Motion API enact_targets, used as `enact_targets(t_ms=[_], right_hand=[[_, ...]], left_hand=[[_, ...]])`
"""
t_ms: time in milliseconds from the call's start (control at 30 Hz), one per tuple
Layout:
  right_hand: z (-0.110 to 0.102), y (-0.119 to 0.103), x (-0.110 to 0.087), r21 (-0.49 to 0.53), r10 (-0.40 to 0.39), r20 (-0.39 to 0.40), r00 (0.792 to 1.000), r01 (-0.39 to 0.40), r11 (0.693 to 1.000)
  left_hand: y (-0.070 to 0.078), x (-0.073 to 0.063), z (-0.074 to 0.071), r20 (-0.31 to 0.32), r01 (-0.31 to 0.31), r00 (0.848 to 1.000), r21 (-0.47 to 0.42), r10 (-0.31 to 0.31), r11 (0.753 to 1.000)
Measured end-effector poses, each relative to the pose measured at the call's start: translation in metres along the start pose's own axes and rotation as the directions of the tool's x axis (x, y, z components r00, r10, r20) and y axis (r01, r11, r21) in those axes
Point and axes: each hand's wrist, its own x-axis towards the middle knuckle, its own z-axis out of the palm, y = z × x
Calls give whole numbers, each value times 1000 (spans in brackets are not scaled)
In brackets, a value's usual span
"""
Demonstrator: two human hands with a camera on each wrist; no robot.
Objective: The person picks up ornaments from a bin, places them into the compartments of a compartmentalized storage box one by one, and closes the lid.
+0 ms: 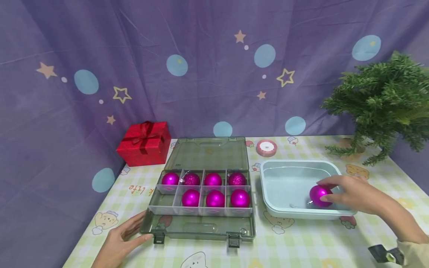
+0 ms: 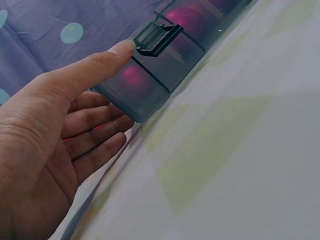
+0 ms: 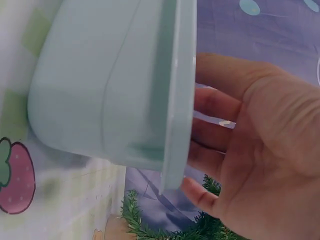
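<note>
My right hand (image 1: 355,191) reaches over the rim of a pale blue plastic basin (image 1: 285,214) and pinches a shiny magenta bauble (image 1: 318,195) between thumb and fingers. In the right wrist view the basin wall hides the bauble. On the left, a translucent grey-green divided case (image 1: 201,225) lies with its lid (image 1: 207,156) folded back. Several magenta baubles (image 1: 215,198), some smooth and some glittery, fill its back row and the front row's three right compartments. My left hand (image 2: 65,120) rests at the case's front left corner, thumb by a latch (image 2: 157,40), fingers loosely extended along its side.
Behind the case to the left stands a red gift box (image 1: 144,145) with a ribbon bow. A pink ribbon spool (image 1: 266,147) lies behind the basin. A green artificial tree (image 1: 385,100) rises at the back right, before a purple patterned curtain (image 1: 207,29).
</note>
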Motion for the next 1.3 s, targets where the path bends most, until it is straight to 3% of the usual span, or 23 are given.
enact_targets(t_ms=[367,700,933,1300], right_hand=[[-5,-14,2,90,-47,-143,989,61,994],[-4,-32,13,87,-113,-279,954,142,986],[0,-51,23,132,-123,-279,952,165,977],[13,-80,48,205,-164,-257,952,219,954]], left_hand=[[2,0,1,-7,-14,1000,12,14,1000],[3,-2,0,-19,-24,1000,16,25,1000],[-1,-2,0,-35,-59,998,10,59,998],[-1,-2,1,-32,-57,998,34,59,998]])
